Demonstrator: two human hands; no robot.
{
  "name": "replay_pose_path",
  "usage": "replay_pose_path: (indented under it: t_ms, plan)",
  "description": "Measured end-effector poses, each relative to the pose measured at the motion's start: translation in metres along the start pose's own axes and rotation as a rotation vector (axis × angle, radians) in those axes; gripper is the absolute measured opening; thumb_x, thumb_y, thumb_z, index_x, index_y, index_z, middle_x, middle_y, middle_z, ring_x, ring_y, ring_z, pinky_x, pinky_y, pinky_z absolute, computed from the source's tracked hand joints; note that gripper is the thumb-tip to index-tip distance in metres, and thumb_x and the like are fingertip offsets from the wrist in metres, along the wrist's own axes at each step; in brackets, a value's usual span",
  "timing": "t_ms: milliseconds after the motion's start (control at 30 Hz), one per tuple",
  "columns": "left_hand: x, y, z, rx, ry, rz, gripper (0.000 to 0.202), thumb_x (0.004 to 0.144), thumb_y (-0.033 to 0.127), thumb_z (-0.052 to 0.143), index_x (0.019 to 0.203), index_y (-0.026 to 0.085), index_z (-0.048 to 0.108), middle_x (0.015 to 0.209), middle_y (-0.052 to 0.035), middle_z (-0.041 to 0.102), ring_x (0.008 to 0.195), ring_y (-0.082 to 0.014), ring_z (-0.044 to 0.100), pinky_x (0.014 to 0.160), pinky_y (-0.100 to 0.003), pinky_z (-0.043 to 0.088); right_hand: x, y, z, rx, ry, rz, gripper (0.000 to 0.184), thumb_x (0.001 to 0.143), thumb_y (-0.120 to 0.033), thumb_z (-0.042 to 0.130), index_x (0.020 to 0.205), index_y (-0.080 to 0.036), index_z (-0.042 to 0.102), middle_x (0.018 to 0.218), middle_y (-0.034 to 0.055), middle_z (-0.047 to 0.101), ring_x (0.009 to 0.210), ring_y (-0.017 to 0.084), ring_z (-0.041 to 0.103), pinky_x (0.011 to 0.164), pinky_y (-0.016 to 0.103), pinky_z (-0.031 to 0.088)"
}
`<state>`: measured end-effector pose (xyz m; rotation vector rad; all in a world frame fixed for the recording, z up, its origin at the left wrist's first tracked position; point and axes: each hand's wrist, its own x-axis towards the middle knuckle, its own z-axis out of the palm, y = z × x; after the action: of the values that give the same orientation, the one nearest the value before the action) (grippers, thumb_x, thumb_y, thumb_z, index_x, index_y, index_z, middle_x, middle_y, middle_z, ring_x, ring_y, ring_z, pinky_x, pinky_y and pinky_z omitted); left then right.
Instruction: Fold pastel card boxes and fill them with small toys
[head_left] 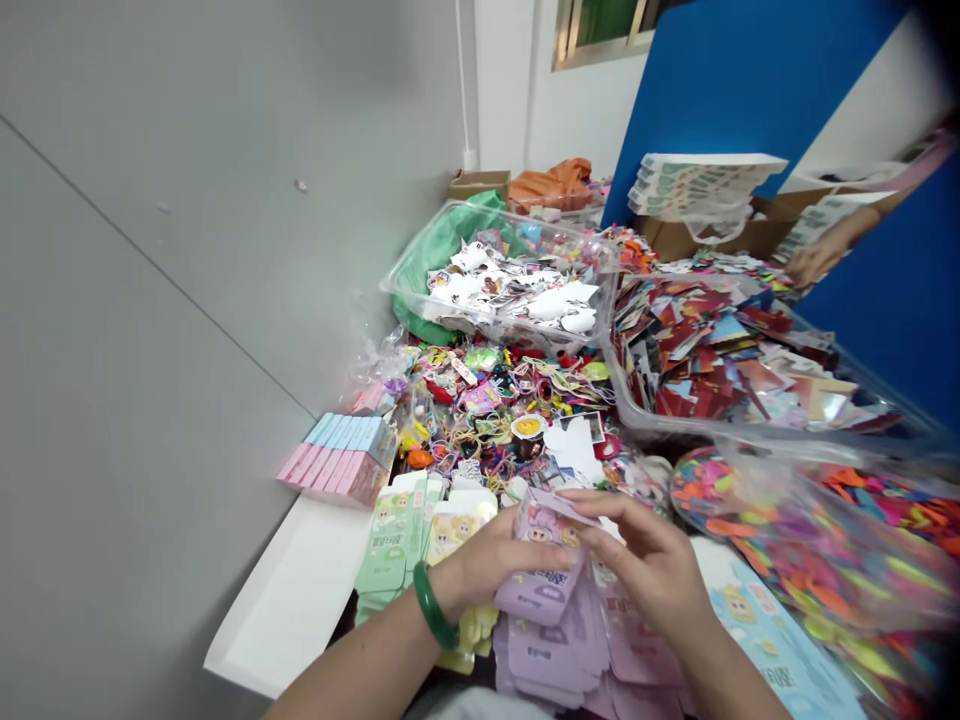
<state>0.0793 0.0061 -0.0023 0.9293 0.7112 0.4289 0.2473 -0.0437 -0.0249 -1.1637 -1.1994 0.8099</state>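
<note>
My left hand [486, 562] is clamped on a printed lilac cardboard box [544, 587] above stacked purple cartons [551, 660]; my right hand [649, 562] pinches its top flap [553, 501], which uneven pressure could crease.

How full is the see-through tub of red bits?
It looks full: red bits and paler ones lie heaped right across the tub, up near its rim. The bottom can't be seen.
</note>
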Motion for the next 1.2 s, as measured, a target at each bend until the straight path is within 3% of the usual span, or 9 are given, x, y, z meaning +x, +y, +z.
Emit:
replay_pose_path:
  t_ms: [267,467,667,800,1000,1100,1200]
  plan:
    - [-0.003,0.005,-0.004,0.263,-0.121,0.035,0.039,0.068,0.039,0.08,0.096,0.016,0.065,0.083,-0.0008,0.057,0.076,-0.0135,0.05,0.072,-0.025,0.039,0.009,-0.011,-0.005,0.076,-0.046,0.13,0.016,0.075,-0.038,0.075,0.081,-0.024,0.077,0.077,0.005,0.074,0.07,0.02,0.067,0.066,0.032,0.056]
    - [-0.002,0.002,0.001,0.077,-0.037,-0.05,0.036,0.058,0.034,0.085,0.08,0.015,0.064,0.071,0.0024,0.055,0.065,-0.0109,0.047,0.066,-0.025,0.036,0.009,-0.013,-0.007,-0.021,-0.14,-0.056,0.015,0.083,-0.036,0.068,0.082,-0.026,0.079,0.085,0.0076,0.074,0.081,0.022,0.068,0.073,0.035,0.056]
    - [-0.005,-0.008,0.004,0.003,0.03,-0.137,0.032,0.058,0.029,0.084,0.077,0.014,0.063,0.064,0.0028,0.057,0.055,-0.0086,0.048,0.057,-0.023,0.035,-0.002,-0.006,-0.003,0.01,-0.154,-0.028,0.012,0.083,-0.034,0.069,0.086,-0.028,0.079,0.088,0.0066,0.073,0.084,0.021,0.068,0.076,0.035,0.055]
    - [-0.006,-0.008,0.007,-0.065,0.121,-0.173,0.037,0.056,0.029,0.084,0.082,0.014,0.063,0.067,0.0005,0.061,0.055,-0.0104,0.053,0.055,-0.023,0.038,-0.008,-0.004,0.0,-0.01,-0.15,0.032,0.02,0.084,-0.035,0.067,0.1,-0.03,0.078,0.092,0.0059,0.073,0.085,0.021,0.067,0.074,0.033,0.054]
    - [-0.003,-0.003,0.012,0.139,0.062,-0.122,0.029,0.064,0.028,0.081,0.084,0.014,0.066,0.073,0.0009,0.061,0.066,-0.0103,0.052,0.064,-0.023,0.039,-0.011,-0.004,-0.001,-0.051,-0.104,-0.008,0.028,0.084,-0.034,0.066,0.111,-0.033,0.074,0.09,0.0042,0.072,0.084,0.019,0.066,0.075,0.032,0.053]
    - [-0.004,-0.007,0.008,0.145,0.003,-0.14,0.034,0.076,0.04,0.074,0.096,0.014,0.065,0.083,-0.0029,0.063,0.073,-0.0127,0.056,0.07,-0.026,0.043,-0.01,-0.002,-0.005,0.052,-0.084,0.109,0.026,0.08,-0.04,0.07,0.102,-0.03,0.078,0.09,0.0048,0.073,0.083,0.02,0.066,0.073,0.032,0.053]
    - [-0.007,-0.008,0.001,0.11,0.018,-0.047,0.043,0.09,0.049,0.054,0.122,0.021,0.055,0.11,-0.01,0.063,0.091,-0.0206,0.062,0.08,-0.036,0.048,-0.01,0.002,-0.011,0.205,0.006,0.385,0.03,0.076,-0.047,0.072,0.095,-0.025,0.078,0.09,0.0052,0.074,0.077,0.02,0.066,0.066,0.03,0.052]
